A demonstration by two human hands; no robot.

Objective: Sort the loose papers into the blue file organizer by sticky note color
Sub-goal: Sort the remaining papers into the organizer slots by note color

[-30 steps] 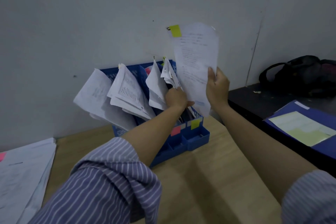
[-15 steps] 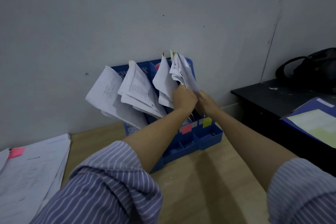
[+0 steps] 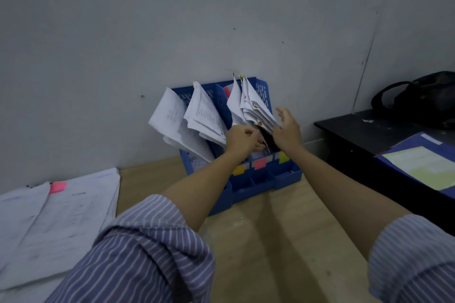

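The blue file organizer (image 3: pixel 261 186) stands against the wall on the wooden table (image 3: pixel 270 248). Its upright slots hold white papers, and its front carries orange (image 3: pixel 238 170), pink (image 3: pixel 260 163) and yellow-green (image 3: pixel 283 157) sticky labels. My left hand (image 3: pixel 240 140) has its fingers curled at the foot of the rightmost bundle of filed papers (image 3: pixel 256 108), gripping its lower edge. My right hand (image 3: pixel 287 128) is just right of that bundle, fingers spread and holding nothing. The loose papers (image 3: pixel 61 219) lie in a stack at the left, topped by a pink sticky note (image 3: pixel 57 187).
A black desk (image 3: pixel 357 133) adjoins the table on the right. A blue folder (image 3: pixel 403 152) with pale sheets lies on it, and a black bag (image 3: pixel 423 97) sits at its back. The grey wall rises directly behind the organizer.
My right hand lowered the sheet with the yellow-green note into the rightmost slot, let it go and drew back open. My left hand stayed at the bundle.
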